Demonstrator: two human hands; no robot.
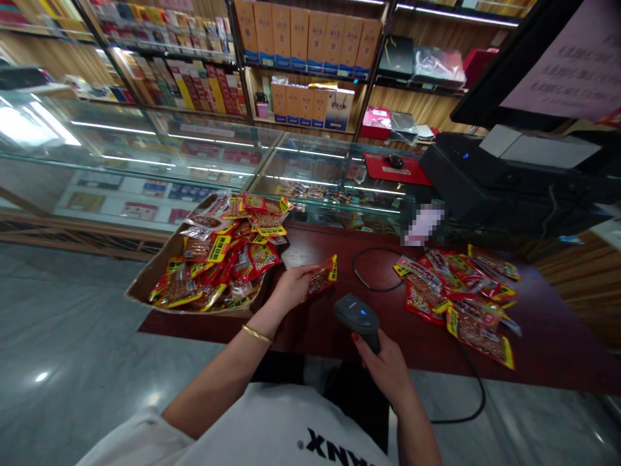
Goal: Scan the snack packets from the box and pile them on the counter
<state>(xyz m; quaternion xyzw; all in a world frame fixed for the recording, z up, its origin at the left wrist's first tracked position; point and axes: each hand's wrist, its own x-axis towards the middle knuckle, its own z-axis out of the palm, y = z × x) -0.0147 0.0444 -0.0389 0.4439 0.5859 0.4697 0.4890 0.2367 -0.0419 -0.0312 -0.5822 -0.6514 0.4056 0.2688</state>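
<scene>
My left hand (292, 288) grips a snack packet (322, 276) with red and yellow edges, just above the dark red table. In my right hand (387, 370) is a black barcode scanner (358, 316) with a small blue light; its head tilts toward the packet, a little apart from it. To the left, an open cardboard box (138, 294) holds a heap of similar packets (220, 255). A loose pile of packets (458, 285) lies on the right part of the table.
A black cable (478, 414) hangs off the table's front edge. Behind the dark red table (548, 323) stands a glass display counter (310, 152), with a mouse (394, 160) on a red mat (373, 169). At right is a black monitor (478, 97). Boxed goods (317, 39) fill the back shelves.
</scene>
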